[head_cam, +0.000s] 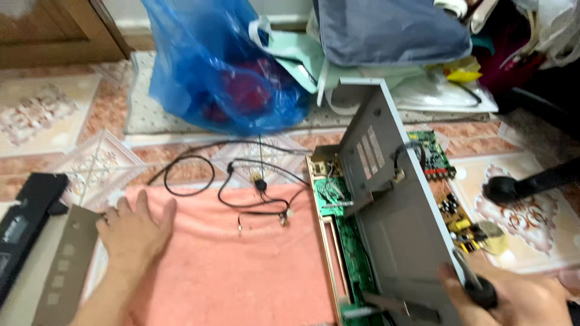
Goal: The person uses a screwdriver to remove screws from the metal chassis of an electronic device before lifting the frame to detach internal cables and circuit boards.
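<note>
your left hand (134, 232) lay flat on the pink towel (241, 265), fingers (124, 205) spread apart and holding nothing, just beside a grey strip (63, 265). your right hand (513, 299) had its fingers clamped on a screwdriver (474, 281) at the lower edge of the grey cover (393, 199), which stood tilted up over the green boards (350, 253) on the floor. black wires (254, 181) lay on the towel's far edge, before a blue bag (217, 66).

A blue plastic bag (223, 66) stands on the floor at the back, bulging, with something dark red showing through it. Three pale rectangular labels (370, 151) sit in a row on the tilted grey metal cover (393, 211).
</note>
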